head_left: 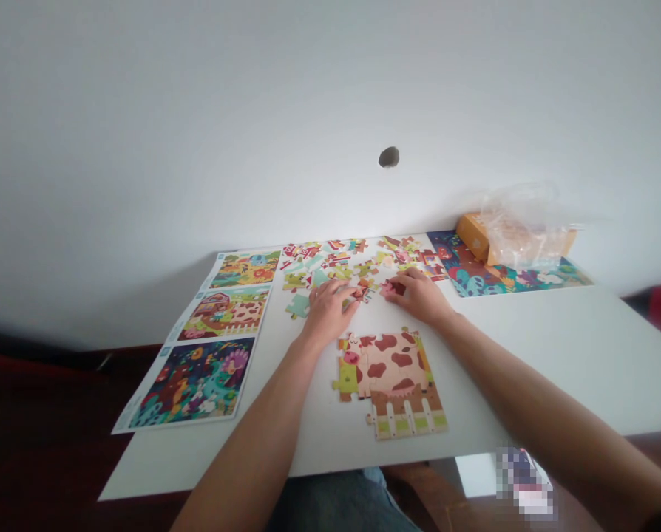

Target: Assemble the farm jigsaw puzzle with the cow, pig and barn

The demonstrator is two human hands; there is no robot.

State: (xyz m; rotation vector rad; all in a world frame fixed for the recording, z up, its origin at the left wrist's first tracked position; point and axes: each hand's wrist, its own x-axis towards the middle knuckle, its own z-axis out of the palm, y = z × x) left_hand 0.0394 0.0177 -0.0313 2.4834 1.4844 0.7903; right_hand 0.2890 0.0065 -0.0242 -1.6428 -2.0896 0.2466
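My left hand [329, 309] is over the table with its fingers closed on a small brownish puzzle piece [358, 293]. To its right, my right hand [422, 297] pinches a pink and dark-red puzzle piece [387, 288]. Both hands are at the near edge of a spread of loose puzzle pieces [341, 258], some overlapping. Nearer to me lies a joined puzzle section [391, 369] with a spotted cow above a white fence; its left and top edges have knobs. A pale green piece [298, 305] lies just left of my left hand.
A sheet with three printed pictures [219, 318] lies at the left, overhanging the white table [535, 347]. At the back right, an orange box [475, 238] and a clear plastic bag [530, 229] rest on a dark, colourful picture [469, 281]. The wall [308, 148] stands behind.
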